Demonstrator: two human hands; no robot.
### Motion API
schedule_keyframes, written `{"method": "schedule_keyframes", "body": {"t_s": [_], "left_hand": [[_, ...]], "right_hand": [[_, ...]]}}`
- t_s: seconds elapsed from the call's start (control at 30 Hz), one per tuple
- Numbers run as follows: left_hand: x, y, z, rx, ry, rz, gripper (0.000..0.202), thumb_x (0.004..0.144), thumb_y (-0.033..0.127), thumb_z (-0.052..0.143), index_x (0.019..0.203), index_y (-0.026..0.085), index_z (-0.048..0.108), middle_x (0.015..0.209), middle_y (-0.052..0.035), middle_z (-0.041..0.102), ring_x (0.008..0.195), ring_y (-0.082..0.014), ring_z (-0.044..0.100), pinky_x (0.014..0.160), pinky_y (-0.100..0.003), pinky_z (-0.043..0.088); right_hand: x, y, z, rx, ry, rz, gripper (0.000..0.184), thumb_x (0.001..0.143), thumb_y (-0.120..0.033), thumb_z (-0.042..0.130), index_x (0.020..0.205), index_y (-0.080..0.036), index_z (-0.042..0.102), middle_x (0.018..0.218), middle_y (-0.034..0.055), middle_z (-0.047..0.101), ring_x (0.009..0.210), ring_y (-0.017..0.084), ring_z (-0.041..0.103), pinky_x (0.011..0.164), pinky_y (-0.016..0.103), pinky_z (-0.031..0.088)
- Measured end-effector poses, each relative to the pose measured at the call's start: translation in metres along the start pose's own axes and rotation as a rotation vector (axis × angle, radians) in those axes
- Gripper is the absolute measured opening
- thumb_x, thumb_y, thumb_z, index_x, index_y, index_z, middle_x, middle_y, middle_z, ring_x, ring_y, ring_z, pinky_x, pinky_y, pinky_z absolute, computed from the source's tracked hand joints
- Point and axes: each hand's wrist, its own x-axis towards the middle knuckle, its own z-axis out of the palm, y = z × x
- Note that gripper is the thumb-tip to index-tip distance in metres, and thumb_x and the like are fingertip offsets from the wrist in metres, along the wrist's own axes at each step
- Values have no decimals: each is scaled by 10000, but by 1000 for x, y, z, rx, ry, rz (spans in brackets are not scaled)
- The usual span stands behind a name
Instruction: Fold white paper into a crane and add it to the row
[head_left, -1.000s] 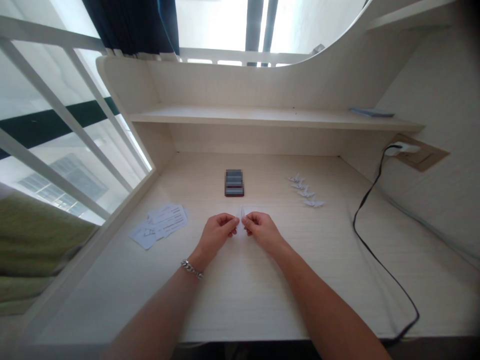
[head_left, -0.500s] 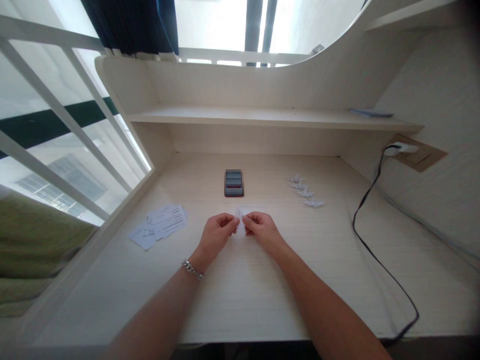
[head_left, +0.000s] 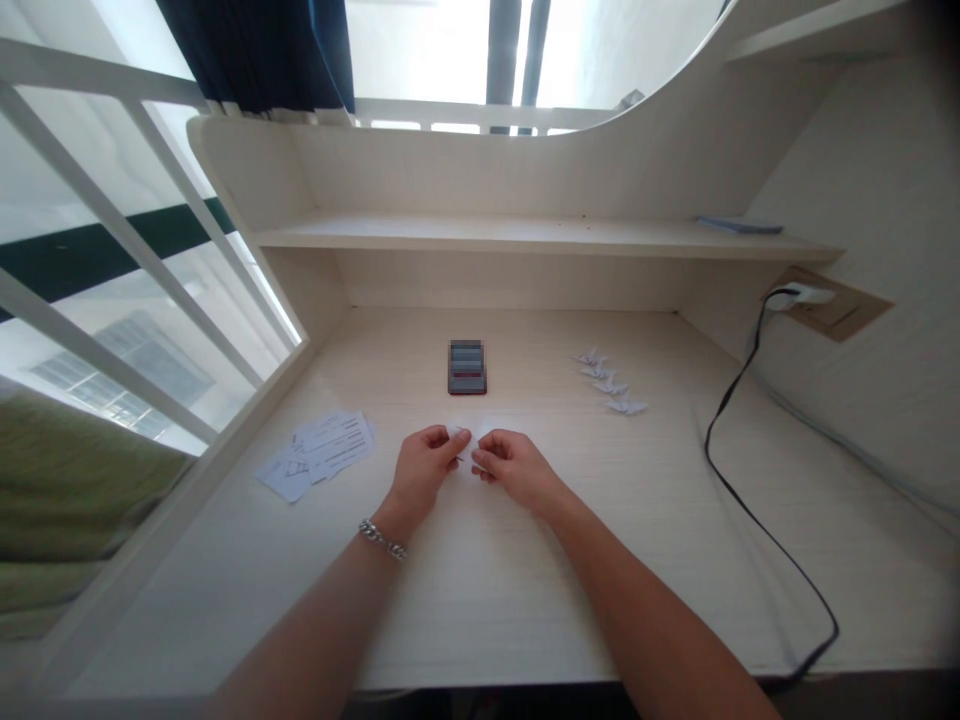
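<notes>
A small folded piece of white paper [head_left: 464, 449] is held just above the desk between my two hands. My left hand [head_left: 426, 468] pinches it between thumb and fingers. My right hand [head_left: 516, 464] is closed at the paper's right side, thumb against the fingertips. Most of the paper is hidden by the fingers, and its exact shape is too pale to make out. Beyond my hands lies a dark phone [head_left: 467, 368] with a blurred screen. Several small folded paper cranes [head_left: 611, 386] stand in a row to the right.
Loose printed paper sheets [head_left: 322, 450] overlap on the desk's left. A black cable [head_left: 739, 500] runs from the wall socket [head_left: 840, 305] down the right side to the front edge. A shelf [head_left: 525, 232] spans the back, with a flat bluish item [head_left: 739, 225] on it.
The paper has tilted and shifted slightly left with my left hand. My right hand's fingertips have also moved a little left and curled more around the paper's edge.
</notes>
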Motion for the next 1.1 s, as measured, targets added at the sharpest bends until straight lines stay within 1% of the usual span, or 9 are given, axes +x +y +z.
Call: {"method": "schedule_keyframes", "body": {"t_s": [0.13,0.27,0.37,0.47,0.63,0.77,0.9,1.0,1.1], "left_hand": [[0,3,-2,-78,96,-12,302,585,316,746,793,128,633,659,-5,594,547,-69,531,497,-178,398],[1,4,-3,-157,129,-10,379,556,273,771,867,136,603,622,18,569,558,-75,553,553,-196,449],[1,4,-3,-196,146,30,389,565,256,770,892,148,588,595,39,545,582,-78,567,587,-203,469],[1,3,-2,-217,139,52,382,577,248,763,898,154,579,588,47,541,590,-79,573,600,-205,474],[0,1,-2,-207,115,63,387,580,262,758,902,154,573,604,36,574,583,-81,577,610,-218,478],[-1,3,-1,-134,91,69,426,574,265,758,934,148,564,722,-17,633,632,-104,594,609,-238,482],[-1,2,1,-67,91,116,410,578,264,752,912,155,542,759,-24,645,647,-113,596,596,-240,475],[0,0,1,-13,112,156,384,576,258,750,872,160,525,751,-16,643,634,-117,600,592,-245,473],[-1,-1,2,8,87,156,370,575,249,751,853,156,524,736,-16,642,628,-118,599,590,-244,474]], "right_hand": [[3,0,-3,23,79,-34,174,671,-262,631,796,-143,605,658,24,632,559,111,557,540,244,437],[4,-4,-9,96,167,-112,255,654,-275,650,869,-139,629,683,35,644,610,130,578,591,272,460],[4,-7,-10,148,203,-157,311,616,-273,692,894,-148,634,763,54,660,706,157,603,670,302,478],[3,-7,-7,130,191,-144,348,583,-257,724,903,-155,633,829,62,668,770,170,610,706,306,480],[3,-4,-2,111,166,-119,271,621,-318,705,815,-142,635,682,36,656,601,134,576,591,272,463],[4,-4,-4,137,158,-81,253,663,-375,666,713,-131,620,642,39,640,556,110,546,550,251,447],[4,-3,-6,180,139,-2,276,645,-398,677,705,-140,599,634,29,636,551,106,550,542,246,449],[4,-2,-5,166,110,-13,275,646,-394,679,739,-150,596,656,23,633,579,115,566,536,242,450],[4,0,-3,151,99,-22,270,653,-399,671,732,-153,594,623,11,618,573,118,574,534,241,448]]}}
